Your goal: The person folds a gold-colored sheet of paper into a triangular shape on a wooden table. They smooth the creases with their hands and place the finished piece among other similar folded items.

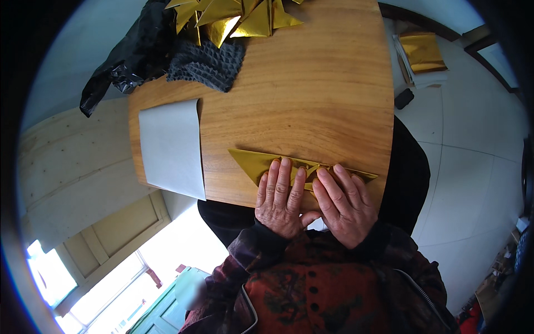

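A folded piece of shiny gold paper [248,160] lies along the near edge of the wooden table, its pointed ends reaching out left and right. My left hand [281,195] rests on its middle-left part, fingers stretched out and lying flat. Just beside it, my right hand [346,205] presses on the right part, its fingers also extended. Both hands cover much of the paper's lower edge, so the folds beneath them are hidden. Neither hand is gripped round anything.
On the wooden table [300,94], a pale grey sheet [171,147] lies to the left. Several folded gold paper pieces [236,16] are heaped at the far side, beside a dark grey textured cloth [208,62] and a black plastic bag [130,53]. Gold sheets [423,51] sit in a stack at the far right.
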The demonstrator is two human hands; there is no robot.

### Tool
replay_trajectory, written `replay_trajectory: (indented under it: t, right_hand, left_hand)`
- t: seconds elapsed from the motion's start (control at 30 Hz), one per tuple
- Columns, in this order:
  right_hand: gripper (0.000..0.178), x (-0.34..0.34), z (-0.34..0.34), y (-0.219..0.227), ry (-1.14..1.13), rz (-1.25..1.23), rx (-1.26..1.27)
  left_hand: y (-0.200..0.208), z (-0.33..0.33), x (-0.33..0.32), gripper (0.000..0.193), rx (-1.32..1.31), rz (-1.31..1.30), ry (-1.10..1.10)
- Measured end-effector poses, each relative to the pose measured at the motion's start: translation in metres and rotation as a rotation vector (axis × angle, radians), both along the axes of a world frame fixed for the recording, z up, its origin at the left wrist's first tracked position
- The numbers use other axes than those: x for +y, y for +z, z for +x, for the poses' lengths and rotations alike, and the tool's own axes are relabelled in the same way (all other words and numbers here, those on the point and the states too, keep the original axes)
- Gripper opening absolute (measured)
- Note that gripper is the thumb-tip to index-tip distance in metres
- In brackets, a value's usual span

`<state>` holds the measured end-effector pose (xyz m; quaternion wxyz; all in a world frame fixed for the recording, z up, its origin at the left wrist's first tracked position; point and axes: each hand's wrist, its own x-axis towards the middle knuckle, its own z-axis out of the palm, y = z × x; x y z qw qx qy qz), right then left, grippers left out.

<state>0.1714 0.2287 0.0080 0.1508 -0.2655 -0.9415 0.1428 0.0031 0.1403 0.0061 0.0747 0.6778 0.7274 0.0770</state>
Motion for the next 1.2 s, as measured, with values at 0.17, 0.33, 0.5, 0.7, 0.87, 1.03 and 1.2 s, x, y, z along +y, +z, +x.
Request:
replay_trajectory:
  t: [0.17,0.33,0.5,0.7,0.87,1.03,1.2]
  right_hand:
    - [0.038,0.0011,0.0013,0.0013,0.013,-0.022,-0.003]
    - [0.038,0.0025,0.0018,0.0017,0.022,-0.049,-0.018]
    - [0.038,0.0028,0.0027,0.0008,0.020,-0.057,-0.017]
    - [0.038,0.0020,0.0027,0.0015,0.014,-0.060,-0.030]
    - [0.039,0.0027,0.0023,0.0033,0.010,-0.093,-0.029]
    - [0.040,0.0026,0.0025,0.0046,0.013,-0.127,-0.018]
    - [0.043,0.0024,0.0030,0.0048,0.012,-0.130,-0.047]
  left_hand:
    - [-0.0002,0.0007,0.0008,0.081,0.014,0.029,0.011]
    - [0.0012,-0.0008,0.0006,0.083,0.035,0.011,-0.021]
    - [0.0011,-0.0026,0.0005,0.083,0.039,0.004,-0.044]
    - [-0.0018,0.0015,-0.0006,0.078,0.036,0.030,0.018]
    - [-0.0022,0.0008,-0.0008,0.074,0.036,0.051,0.004]
    - [-0.0020,-0.0001,-0.0005,0.073,0.032,0.048,0.002]
    - [-0.0016,-0.0002,0.0003,0.073,0.013,0.046,-0.001]
